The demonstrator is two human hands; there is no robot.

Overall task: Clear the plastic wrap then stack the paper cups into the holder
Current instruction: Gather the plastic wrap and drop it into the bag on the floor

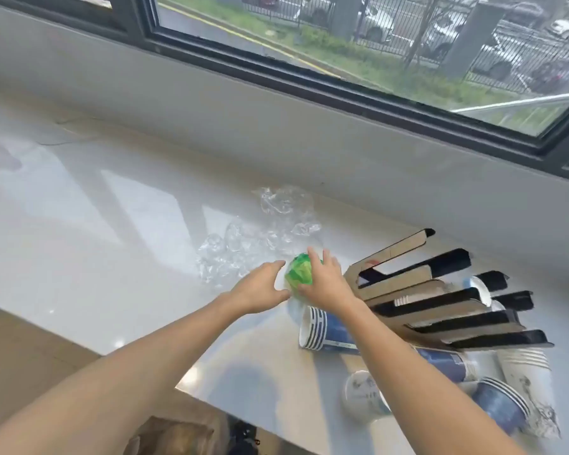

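A green paper cup stack [299,274] in clear wrap lies on the white counter [112,224]. My right hand [326,280] grips it from the right, and my left hand [260,290] presses its left end with fingers spread. Crumpled clear plastic wrap [260,238] lies just beyond the hands. A blue striped cup stack [322,330] lies on its side under my right forearm. The cardboard cup holder [440,297] with black-edged slots lies to the right, with cups partly inside it.
More cups lie near the counter's front right: a blue stack [500,405], a white printed stack [532,382] and a single pale cup [362,395]. A window wall [309,133] runs behind the counter. The counter edge drops to a wooden floor [30,339] at the left.
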